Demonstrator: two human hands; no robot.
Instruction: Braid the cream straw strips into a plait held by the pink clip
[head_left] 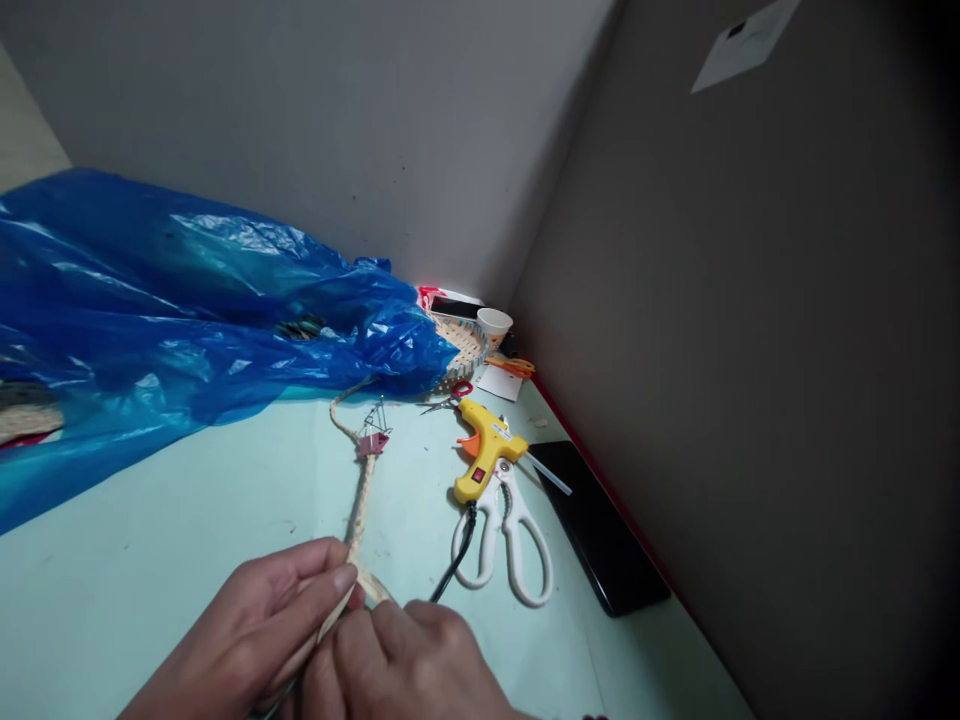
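Observation:
My left hand (262, 620) and my right hand (409, 660) meet at the bottom of the view, both pinched on the loose strands at the near end of a pale braided cord (361, 510). The braid runs away from me across the light green table (187, 500). A pink binder clip (373, 440) grips the braid farther up. Beyond the clip the cord curves under a blue plastic bag (187, 300).
A yellow glue gun (484, 450) lies over white-handled scissors (506, 545), its black cable trailing toward my hands. A black phone (596, 525) lies by the right wall. A woven basket (461, 345), a paper cup (495, 325) and small red-handled scissors (448, 398) sit near the corner.

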